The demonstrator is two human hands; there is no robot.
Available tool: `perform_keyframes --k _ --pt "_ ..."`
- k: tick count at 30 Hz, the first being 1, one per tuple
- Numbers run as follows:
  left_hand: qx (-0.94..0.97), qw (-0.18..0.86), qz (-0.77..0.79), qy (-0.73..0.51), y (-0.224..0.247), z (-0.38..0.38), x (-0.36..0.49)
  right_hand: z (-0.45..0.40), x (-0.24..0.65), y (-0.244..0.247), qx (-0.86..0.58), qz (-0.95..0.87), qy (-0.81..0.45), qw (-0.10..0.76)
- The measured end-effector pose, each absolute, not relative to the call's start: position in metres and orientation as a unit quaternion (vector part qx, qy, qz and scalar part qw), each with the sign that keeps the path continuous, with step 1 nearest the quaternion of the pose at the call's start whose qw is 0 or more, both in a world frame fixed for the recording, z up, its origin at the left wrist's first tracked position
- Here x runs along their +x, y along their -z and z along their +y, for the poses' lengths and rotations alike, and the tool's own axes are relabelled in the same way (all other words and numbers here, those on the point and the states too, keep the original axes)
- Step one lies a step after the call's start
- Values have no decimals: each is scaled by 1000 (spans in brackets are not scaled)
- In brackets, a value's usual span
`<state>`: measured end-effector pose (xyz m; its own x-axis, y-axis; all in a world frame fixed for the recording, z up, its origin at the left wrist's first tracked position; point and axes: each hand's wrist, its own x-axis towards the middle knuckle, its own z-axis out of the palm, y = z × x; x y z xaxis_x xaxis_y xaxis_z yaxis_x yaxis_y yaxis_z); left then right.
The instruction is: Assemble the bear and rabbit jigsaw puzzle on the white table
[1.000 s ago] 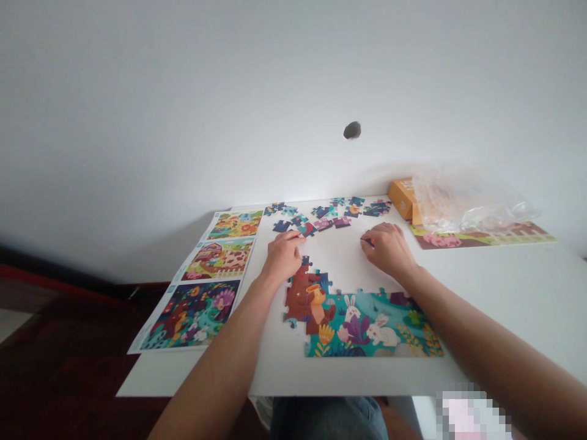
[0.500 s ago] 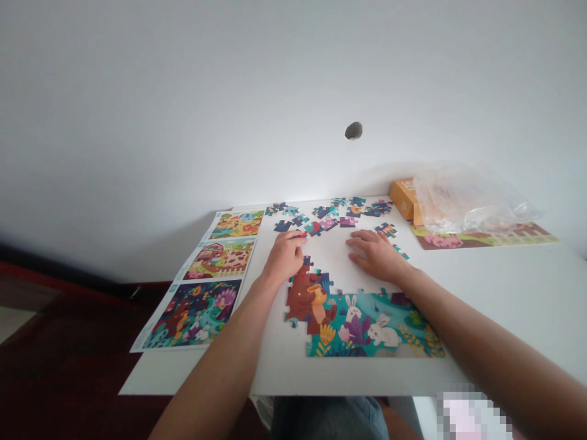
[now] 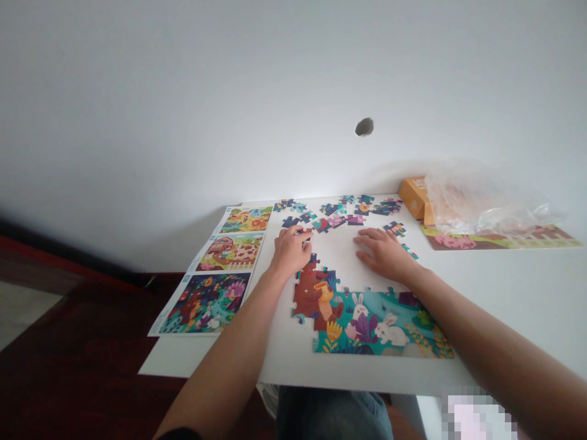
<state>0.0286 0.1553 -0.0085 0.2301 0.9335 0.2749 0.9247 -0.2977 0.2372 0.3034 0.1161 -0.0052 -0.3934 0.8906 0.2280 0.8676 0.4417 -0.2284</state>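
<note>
Partly assembled, a jigsaw puzzle (image 3: 367,324) with a bear, rabbits and plants lies in front of me, its upper side uneven. My left hand (image 3: 292,249) is above its left part, fingers closed on a small dark and red puzzle piece (image 3: 306,233), mostly covered by the fingers. On the white table my right hand (image 3: 380,252) rests palm down, fingers stretched out, holding nothing. Just beyond its fingers lies a loose dark piece (image 3: 395,229). More loose puzzle pieces (image 3: 337,221) are scattered between and beyond my hands.
A printed picture sheet (image 3: 215,275) with three scenes lies at the left table edge. At the back right are an orange box (image 3: 415,198), a clear plastic bag (image 3: 486,198) and a pig-and-fence puzzle strip (image 3: 499,238). The wall (image 3: 293,91) stands right behind the table.
The view has shifted slightly, so everything sits a little further right. My left hand's fingers have altered slightly around the piece. My right hand stays flat on the table.
</note>
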Motion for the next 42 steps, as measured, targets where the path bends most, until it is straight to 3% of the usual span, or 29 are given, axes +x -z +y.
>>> perform_keyframes --k 21,29,34,42 --pt "730 154 612 -263 9 175 10 116 304 4 -531 -833 -42 149" --pt "755 117 581 -282 16 179 4 113 302 0 -533 -833 -52 140" --pt "750 118 571 -311 13 181 -2 97 298 -14 -439 -885 -105 115" --pt "676 58 661 -321 4 182 -17 94 305 -22 -421 -889 -172 49"
